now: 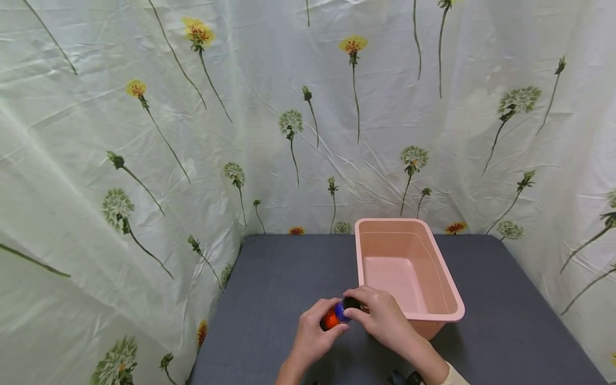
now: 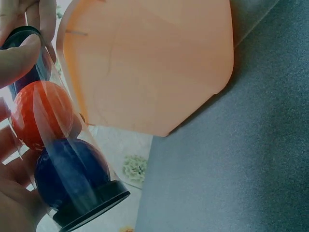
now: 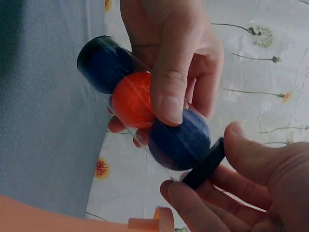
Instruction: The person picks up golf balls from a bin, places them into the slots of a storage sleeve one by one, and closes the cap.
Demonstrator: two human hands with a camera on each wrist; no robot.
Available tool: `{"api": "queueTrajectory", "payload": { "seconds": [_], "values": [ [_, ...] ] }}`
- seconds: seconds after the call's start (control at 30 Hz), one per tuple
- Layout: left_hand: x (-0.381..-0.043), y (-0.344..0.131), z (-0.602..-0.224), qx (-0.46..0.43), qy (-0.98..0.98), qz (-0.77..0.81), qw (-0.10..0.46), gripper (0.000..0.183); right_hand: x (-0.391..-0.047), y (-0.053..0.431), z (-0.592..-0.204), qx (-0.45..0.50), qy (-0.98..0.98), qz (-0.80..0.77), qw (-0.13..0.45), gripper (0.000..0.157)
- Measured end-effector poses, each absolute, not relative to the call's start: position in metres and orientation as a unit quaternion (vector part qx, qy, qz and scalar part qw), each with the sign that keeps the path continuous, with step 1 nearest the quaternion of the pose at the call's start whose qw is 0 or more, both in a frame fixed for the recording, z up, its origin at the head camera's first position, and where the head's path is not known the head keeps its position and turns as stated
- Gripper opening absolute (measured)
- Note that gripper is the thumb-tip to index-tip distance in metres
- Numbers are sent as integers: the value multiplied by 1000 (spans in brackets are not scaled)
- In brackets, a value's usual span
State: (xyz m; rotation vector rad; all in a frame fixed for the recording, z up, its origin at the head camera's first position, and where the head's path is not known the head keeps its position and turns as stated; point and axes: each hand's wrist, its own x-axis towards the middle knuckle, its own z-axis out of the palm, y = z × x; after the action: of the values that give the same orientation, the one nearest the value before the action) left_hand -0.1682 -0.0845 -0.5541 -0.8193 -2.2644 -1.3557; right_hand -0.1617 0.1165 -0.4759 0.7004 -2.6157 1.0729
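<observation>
A clear tube (image 3: 145, 130) holds two dark blue balls with an orange ball (image 3: 133, 99) between them. My left hand (image 1: 315, 331) grips the tube around its side, its thumb pressing across the wall in the right wrist view. At the tube's other end, my right hand (image 1: 382, 315) pinches a black cap (image 3: 205, 164) between thumb and fingers. This cap is against the tube's end; whether it is fully seated I cannot tell. A second black cap (image 2: 91, 208) closes the opposite end. Both hands hold the tube tilted above the table.
A pink plastic tub (image 1: 445, 272) stands on the dark grey table (image 1: 289, 278), just beyond my right hand. Black objects (image 1: 405, 377) lie at the bottom edge, partly cut off. A flowered white curtain (image 1: 269, 80) hangs behind and beside the table.
</observation>
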Motion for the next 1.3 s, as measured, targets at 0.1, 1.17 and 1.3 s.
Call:
{"api": "queueTrajectory", "payload": {
  "seconds": [0.1, 1.17, 1.3],
  "values": [
    [-168, -84, -554, -294, -802, -477, 208, 52, -163, 114, -478, 232, -894, 362, 125, 29],
    [-170, -84, -556, -269, -793, -476, 271, 55, -162, 91, -478, 170, -901, 373, 144, 28],
    [-173, -84, -555, -261, -789, -491, 262, 53, -163, 91, -476, 179, -894, 388, 137, 35]
  ]
}}
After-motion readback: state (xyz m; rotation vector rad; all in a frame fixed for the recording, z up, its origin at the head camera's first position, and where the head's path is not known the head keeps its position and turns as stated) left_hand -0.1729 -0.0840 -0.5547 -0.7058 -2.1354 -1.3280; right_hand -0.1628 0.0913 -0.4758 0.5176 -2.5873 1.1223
